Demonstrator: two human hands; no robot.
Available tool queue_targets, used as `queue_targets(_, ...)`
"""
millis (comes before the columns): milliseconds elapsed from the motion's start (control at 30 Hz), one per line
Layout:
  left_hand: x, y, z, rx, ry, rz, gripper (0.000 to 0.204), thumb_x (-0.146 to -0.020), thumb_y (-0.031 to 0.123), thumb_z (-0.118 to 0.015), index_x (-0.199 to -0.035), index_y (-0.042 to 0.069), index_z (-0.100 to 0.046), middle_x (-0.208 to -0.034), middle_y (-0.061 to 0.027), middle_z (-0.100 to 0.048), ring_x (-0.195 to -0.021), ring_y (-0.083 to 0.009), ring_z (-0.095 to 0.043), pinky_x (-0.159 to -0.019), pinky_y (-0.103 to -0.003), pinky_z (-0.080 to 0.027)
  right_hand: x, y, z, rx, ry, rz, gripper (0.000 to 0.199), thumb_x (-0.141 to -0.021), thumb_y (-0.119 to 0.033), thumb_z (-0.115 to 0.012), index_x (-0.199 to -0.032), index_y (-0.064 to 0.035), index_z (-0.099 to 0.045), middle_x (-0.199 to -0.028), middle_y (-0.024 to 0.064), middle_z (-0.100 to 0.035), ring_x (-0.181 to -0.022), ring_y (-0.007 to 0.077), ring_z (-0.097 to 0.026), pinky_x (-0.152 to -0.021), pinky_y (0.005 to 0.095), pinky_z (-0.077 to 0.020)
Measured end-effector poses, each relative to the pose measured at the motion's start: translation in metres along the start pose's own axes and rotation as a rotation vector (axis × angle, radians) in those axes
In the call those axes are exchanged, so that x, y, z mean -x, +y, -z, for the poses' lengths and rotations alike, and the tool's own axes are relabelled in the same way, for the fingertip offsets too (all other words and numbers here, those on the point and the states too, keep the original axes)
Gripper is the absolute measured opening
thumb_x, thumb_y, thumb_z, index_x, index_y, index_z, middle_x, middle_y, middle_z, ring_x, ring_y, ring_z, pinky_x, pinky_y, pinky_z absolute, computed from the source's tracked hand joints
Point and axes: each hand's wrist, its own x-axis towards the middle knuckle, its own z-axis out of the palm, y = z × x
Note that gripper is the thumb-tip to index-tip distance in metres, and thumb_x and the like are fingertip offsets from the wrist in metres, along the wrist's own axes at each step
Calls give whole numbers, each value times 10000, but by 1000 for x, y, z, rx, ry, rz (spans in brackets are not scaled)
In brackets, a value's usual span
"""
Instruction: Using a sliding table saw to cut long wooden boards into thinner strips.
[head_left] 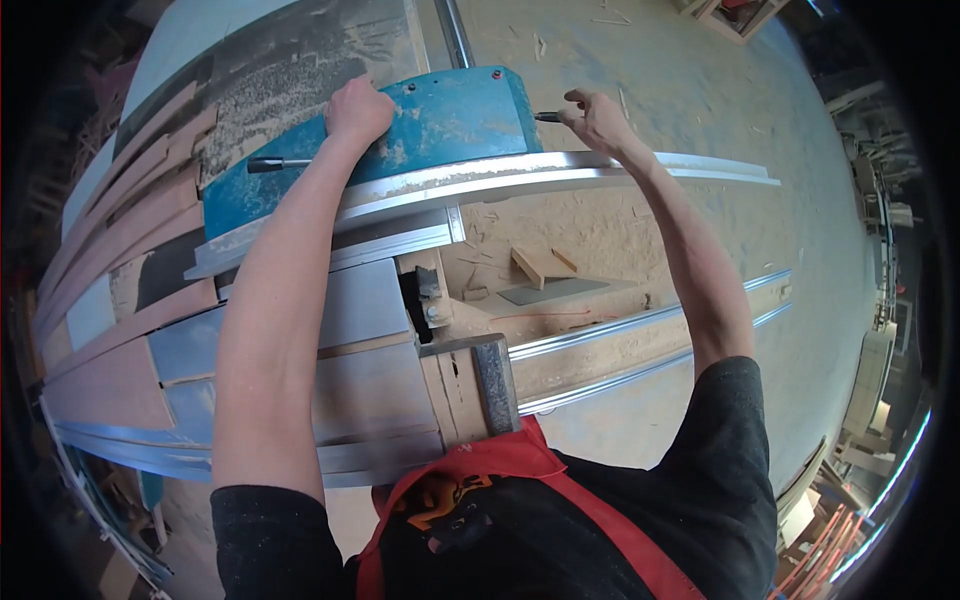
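A teal, dust-marked machine housing [455, 110] lies beyond a long metal fence rail [480, 173]. My left hand [358, 112] is closed in a fist at the far edge of the housing; what its fingers hold, if anything, is hidden. Off the right end of the housing, a short black handle [547, 117] sticks out. My right hand [598, 122] pinches that handle's outer end, its index finger partly raised. Another lever with a black grip [266, 164] points left from the housing, beside my left forearm.
Wooden strips [150, 190] lie on the machine table at left. Nearer me are grey metal table plates [375, 385] and a dark metal bar [494, 380]. Paired rails [650, 340] run right over the dusty floor [720, 110]. Wood offcuts [530, 268] lie between the rails and the fence.
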Motion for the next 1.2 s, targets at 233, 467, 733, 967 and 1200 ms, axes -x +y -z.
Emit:
queue_targets(233, -17, 11, -24, -120, -81, 29, 456, -943, 291, -422, -1233, 53, -682, -1109, -271, -724, -1090, -454, -675, -991, -540, -487, -73, 78, -72, -123, -475, 213, 415, -871, -151, -731, -1214, 72, -665, -1101, 288, -718, -1001, 382, -706, -898, 402, -550)
queue_targets(467, -22, 7, -34, -138, 20, 168, 412, -945, 276, -466, -1098, 7, -738, -1011, -278, -738, -998, -421, -718, -944, -510, -523, -103, 64, -101, 33, -646, 256, 190, -894, -101, -712, -1011, 48, -721, -927, 282, -725, -794, 342, -693, -779, 443, -544)
queue_targets(733, -24, 4, -38, -67, -39, 164, 456, -968, 312, -421, -1199, 43, -709, -1103, -254, -739, -1074, -378, -713, -1022, -479, -474, -100, 74, -108, 183, -462, 157, 151, -902, -135, -715, -943, 8, -732, -876, 246, -727, -754, 377, -684, -742, 452, -544)
queue_targets(967, -21, 5, -36, -70, -36, 168, 459, -976, 310, -410, -1208, 43, -703, -1102, -256, -738, -1071, -382, -713, -1022, -480, -475, -96, 43, -80, 470, -511, 114, 266, -937, -224, -697, -1061, 7, -739, -980, 209, -762, -885, 337, -729, -823, 458, -558)
queue_targets(1200, -22, 5, -36, -72, -26, 160, 456, -980, 302, -406, -1206, 36, -699, -1096, -258, -738, -1063, -382, -715, -1023, -484, -477, -107, 42, -44, -3, -462, 190, 485, -966, -412, -695, -1144, 37, -739, -963, 176, -764, -873, 255, -721, -841, 397, -562)
